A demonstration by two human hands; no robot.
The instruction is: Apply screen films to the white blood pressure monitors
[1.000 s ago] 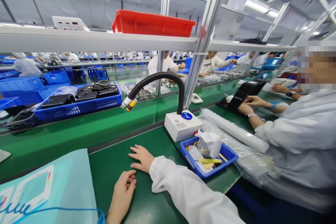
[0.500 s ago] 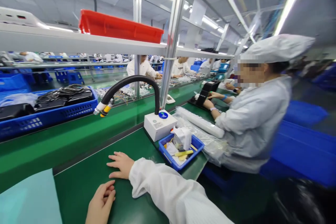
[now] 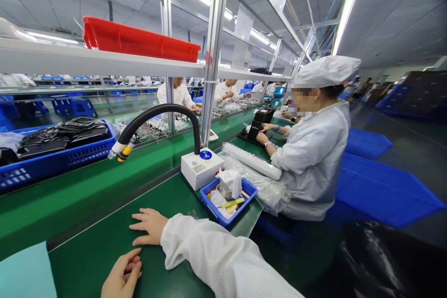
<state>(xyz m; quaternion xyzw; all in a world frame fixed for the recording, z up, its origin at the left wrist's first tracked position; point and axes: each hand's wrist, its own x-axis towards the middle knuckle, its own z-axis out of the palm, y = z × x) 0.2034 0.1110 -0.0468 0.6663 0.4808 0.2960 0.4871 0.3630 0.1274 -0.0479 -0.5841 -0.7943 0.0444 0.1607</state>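
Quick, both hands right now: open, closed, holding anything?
Left hand: half-open, loosely curled, no object visible in it.
Right hand: open, spread out over the green table, holding nothing.

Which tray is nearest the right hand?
The small blue tray, on the green table with the right hand; the larger blue tray lies beyond it, the red tray up on the shelf.

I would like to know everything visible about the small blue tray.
The small blue tray is shallow, rectangular and plastic-looking. It sits upright on the green bench, in front of the white box, holding crumpled white material, a yellow item and more. The person's right sleeve lies beside it; contact is unclear.
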